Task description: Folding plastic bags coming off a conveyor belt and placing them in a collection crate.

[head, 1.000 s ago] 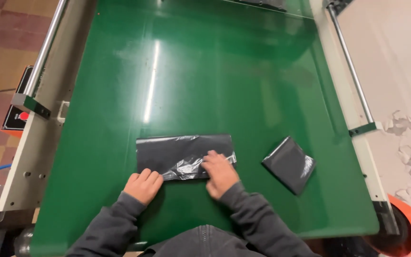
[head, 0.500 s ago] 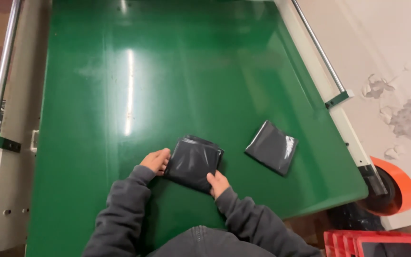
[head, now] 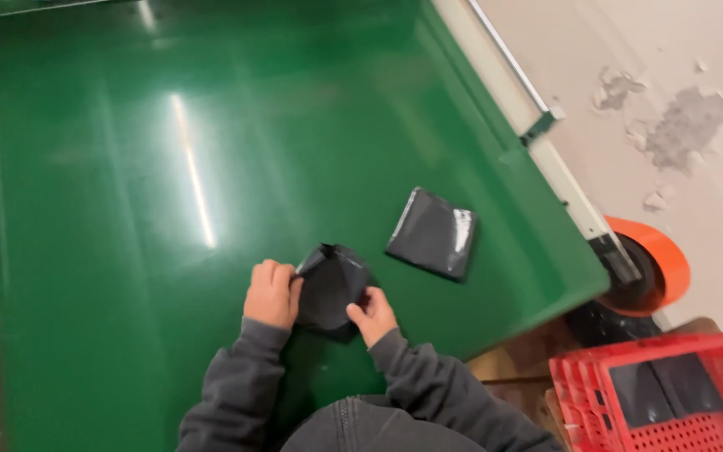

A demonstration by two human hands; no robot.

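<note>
A dark grey hood and two grey sleeves are seen at the bottom edge, nearest the camera. From the sleeves the two hands are stretched onto a green belt (head: 127,251). A folded black bag (head: 330,287) is held between them: the left hand (head: 270,295) is curled against its left side, fingers bent over the edge, and the right hand (head: 371,313) is pressed to its lower right corner, with the thumb laid on the plastic. Both hands are closed on the bag, which is raised a little at its top corner and rests on the belt just ahead of the wrists.

Just beyond the right hand, up and to its right, a second folded bag (head: 433,232) is laid flat on the belt, apart from the held one and untouched. It is squarish, black and glossy, with a pale glint along its right edge.

Further to the right of the right hand, off the belt and lower down, a red crate (head: 583,393) is seen with dark folded pieces inside. Above it, an orange wheel (head: 663,259) is set by the belt's corner. A pale metal rail (head: 546,159) is run along the belt's right side, and beyond it a pale floor (head: 671,75) with chipped patches is shown. Far ahead of both hands, the belt is streaked by light.
</note>
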